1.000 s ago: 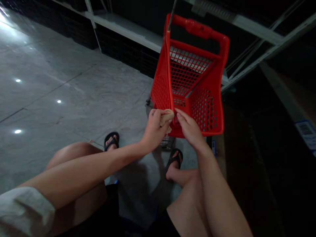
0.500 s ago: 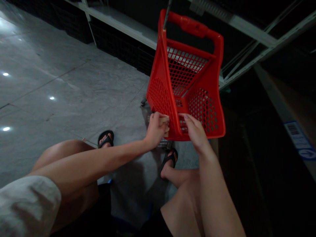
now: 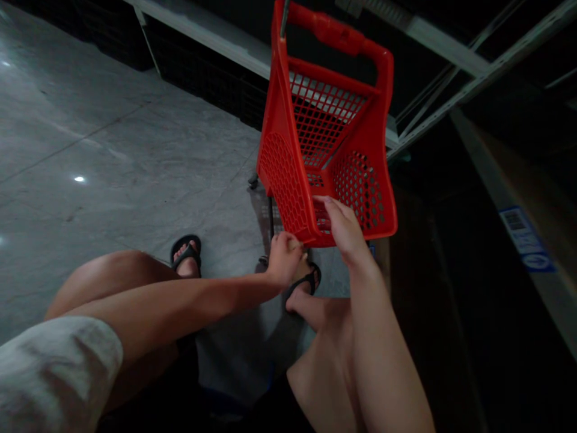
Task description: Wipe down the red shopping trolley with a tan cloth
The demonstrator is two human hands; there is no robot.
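A red plastic shopping cart point(image 3: 282, 174) with mesh walls stands tilted in view ahead of my knees. My left hand point(image 3: 285, 257) is closed around a small beige wad, like a folded cloth point(image 3: 294, 244), at the lower left corner of the cart's basket; most of the wad is hidden by the fingers. Over the near end of the basket, my right hand point(image 3: 346, 227) grips the edge, its fingers reaching inside. Nothing lies in the visible part of the basket.
Behind the cart runs a white metal shelf point(image 3: 211, 33) with dark crates point(image 3: 202, 78) beneath it. On the right is a dark box with a blue-and-white label point(image 3: 526, 239). My feet, in black flip-flops point(image 3: 186, 249), rest on the grey tiled floor point(image 3: 112, 150).
My left hand has slid down from the basket's side to its lower corner with the beige wad. My right hand keeps its hold on the edge. The view has shifted slightly.
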